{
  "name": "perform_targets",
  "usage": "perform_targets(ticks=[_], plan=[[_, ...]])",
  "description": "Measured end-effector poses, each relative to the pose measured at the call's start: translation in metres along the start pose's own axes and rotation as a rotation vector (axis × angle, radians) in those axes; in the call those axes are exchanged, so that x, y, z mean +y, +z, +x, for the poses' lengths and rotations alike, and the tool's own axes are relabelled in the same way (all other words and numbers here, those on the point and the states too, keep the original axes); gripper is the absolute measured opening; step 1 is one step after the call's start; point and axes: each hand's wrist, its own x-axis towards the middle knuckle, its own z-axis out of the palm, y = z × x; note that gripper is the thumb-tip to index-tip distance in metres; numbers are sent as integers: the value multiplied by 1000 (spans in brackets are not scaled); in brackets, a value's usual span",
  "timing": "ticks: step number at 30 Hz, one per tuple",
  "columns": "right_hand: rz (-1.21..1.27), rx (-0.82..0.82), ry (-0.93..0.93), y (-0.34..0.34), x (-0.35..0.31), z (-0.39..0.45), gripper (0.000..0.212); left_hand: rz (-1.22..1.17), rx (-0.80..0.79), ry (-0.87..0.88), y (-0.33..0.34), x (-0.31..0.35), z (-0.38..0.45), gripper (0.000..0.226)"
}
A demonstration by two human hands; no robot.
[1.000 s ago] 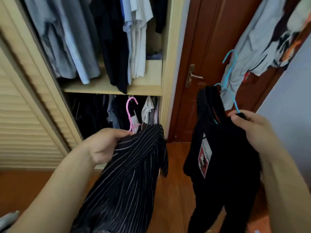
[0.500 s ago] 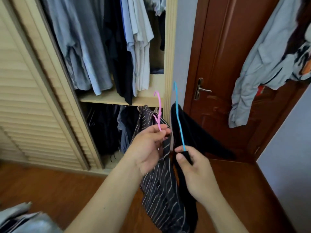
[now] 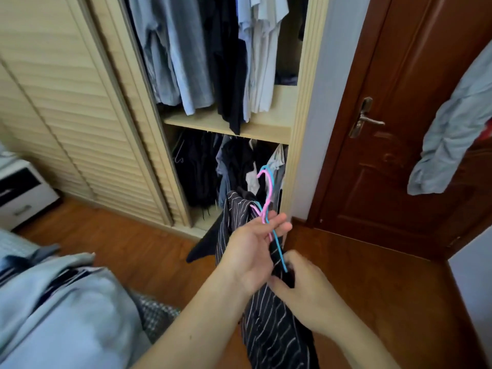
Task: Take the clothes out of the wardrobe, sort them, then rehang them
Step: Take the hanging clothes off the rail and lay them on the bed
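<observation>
In front of the open wardrobe (image 3: 299,107), my left hand (image 3: 250,251) holds the necks of a pink hanger (image 3: 269,190) and a blue hanger (image 3: 278,245) together between its fingers. A black white-striped shirt (image 3: 271,331) hangs from the pink hanger below my hands. My right hand (image 3: 303,288) grips the black garment (image 3: 205,246) at the foot of the blue hanger, pressed against the striped shirt. Most of the black garment is hidden behind the shirt and my hands.
Grey, black and white clothes hang on the upper rail (image 3: 202,62), and dark ones sit below the shelf (image 3: 266,127). A louvred sliding door (image 3: 66,115) stands left, a brown door (image 3: 386,187) with a draped grey garment (image 3: 452,134) right. A clothes pile (image 3: 66,315) lies lower left.
My hands came together from wide apart. The blue hanger with the black garment now lies beside the pink one in my left hand. My view turned left and down, showing the clothes pile.
</observation>
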Motion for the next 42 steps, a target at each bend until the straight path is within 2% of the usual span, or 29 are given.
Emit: perform_targets(ticks=[3,6,9,13,17,21,24,28,31,33,35,37,39,41,42], plan=[[199,-54,28,10,3,8,10,144,-16,87,-13,-2,-4,39],[192,-144,-37,33,7,17,30,341,38,135,-31,4,-12,38],[212,-141,-67,54,-8,17,13,379,114,118,-43,15,-23,36],[296,-100,-119,58,-46,20,3,332,98,169,-44,54,-42,40],[339,-170,-273,50,-116,31,20,184,-1,372,-55,118,-75,41],[339,-261,-464,58,-198,29,19,101,-65,585,-79,179,-132,44],[331,-308,-647,96,-265,13,23,61,-58,726,-123,222,-195,44],[282,-420,-780,202,-346,-26,20,62,-11,835,-225,261,-298,45],[268,-532,-811,320,-390,-63,16,64,93,883,-346,267,-378,49],[227,-586,-792,418,-406,-91,12,-53,170,861,-444,256,-423,50],[117,-645,-747,516,-409,-121,14,-246,365,817,-531,231,-455,40],[-25,-739,-670,603,-395,-145,20,-347,658,713,-608,196,-465,22],[-142,-845,-495,667,-371,-163,37,-290,876,485,-665,164,-463,16],[-199,-855,-331,703,-349,-176,48,-154,970,262,-710,136,-462,23],[-206,-841,-269,714,-340,-180,49,-114,973,218,-730,127,-463,24]])
